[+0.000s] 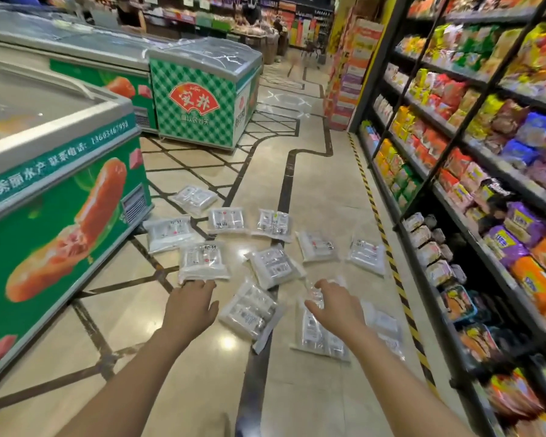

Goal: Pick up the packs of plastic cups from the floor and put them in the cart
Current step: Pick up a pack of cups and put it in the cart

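Packs of plastic cups (267,266): about eleven, clear-wrapped, scattered flat on the tiled aisle floor (322,197) between chest freezer (57,216) and snack shelving (473,184). Several overlapping or touching. Left hand (191,305): fingers spread, released, tips at the near edge of one pack (202,261), not gripping. Right hand (336,307): fingers spread, released, above another pack (320,332); contact not determinable. Cart: not in view. Likely faults: slippery film slipping from a loose pinch; flat packs hard to lift off smooth tile; overlapping neighbours dragged along; packs near the freezer base pushed underneath.
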A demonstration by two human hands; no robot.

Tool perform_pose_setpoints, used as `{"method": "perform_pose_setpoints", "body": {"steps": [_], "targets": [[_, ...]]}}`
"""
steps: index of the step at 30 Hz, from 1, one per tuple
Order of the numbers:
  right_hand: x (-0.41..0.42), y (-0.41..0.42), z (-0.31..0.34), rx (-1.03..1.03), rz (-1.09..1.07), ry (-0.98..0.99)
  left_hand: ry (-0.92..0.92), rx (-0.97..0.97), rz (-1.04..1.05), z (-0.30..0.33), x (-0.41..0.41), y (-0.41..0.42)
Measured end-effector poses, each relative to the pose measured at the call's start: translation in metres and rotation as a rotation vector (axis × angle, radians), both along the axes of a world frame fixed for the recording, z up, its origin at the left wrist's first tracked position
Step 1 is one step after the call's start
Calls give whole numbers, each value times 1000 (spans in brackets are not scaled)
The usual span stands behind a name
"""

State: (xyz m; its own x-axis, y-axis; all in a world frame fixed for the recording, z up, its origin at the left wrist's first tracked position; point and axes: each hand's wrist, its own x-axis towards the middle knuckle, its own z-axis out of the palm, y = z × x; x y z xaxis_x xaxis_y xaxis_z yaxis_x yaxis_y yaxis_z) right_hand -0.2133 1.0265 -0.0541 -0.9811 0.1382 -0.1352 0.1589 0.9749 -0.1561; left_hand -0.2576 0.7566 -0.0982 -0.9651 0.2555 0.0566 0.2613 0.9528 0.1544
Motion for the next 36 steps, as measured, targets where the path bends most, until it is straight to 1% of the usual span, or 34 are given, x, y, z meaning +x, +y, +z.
{"method": "perform_pose_setpoints", "body": {"steps": [2,7,11,17,21,22,28,31,36], "targets": [[-41,0,-17,1,13,-29,-10,29,5,-21,-31,4],[-149,-5,-58,-17,42,-109,-118,-22,48,-59,-126,14],[-226,-2,-85,3,76,-165,-189,20,91,-84,-193,27],[-313,16,-129,21,126,-264,-323,118,196,-136,-253,46],[-369,34,-172,42,189,-316,-390,275,343,-187,-279,64],[-383,38,-185,45,209,-326,-408,281,386,-201,-284,71],[-454,59,-298,50,332,-396,-517,361,639,-306,-304,118],[-474,67,-371,52,399,-400,-553,408,762,-371,-307,143],[-499,77,-508,46,451,-408,-567,575,995,-499,-318,174]]}}
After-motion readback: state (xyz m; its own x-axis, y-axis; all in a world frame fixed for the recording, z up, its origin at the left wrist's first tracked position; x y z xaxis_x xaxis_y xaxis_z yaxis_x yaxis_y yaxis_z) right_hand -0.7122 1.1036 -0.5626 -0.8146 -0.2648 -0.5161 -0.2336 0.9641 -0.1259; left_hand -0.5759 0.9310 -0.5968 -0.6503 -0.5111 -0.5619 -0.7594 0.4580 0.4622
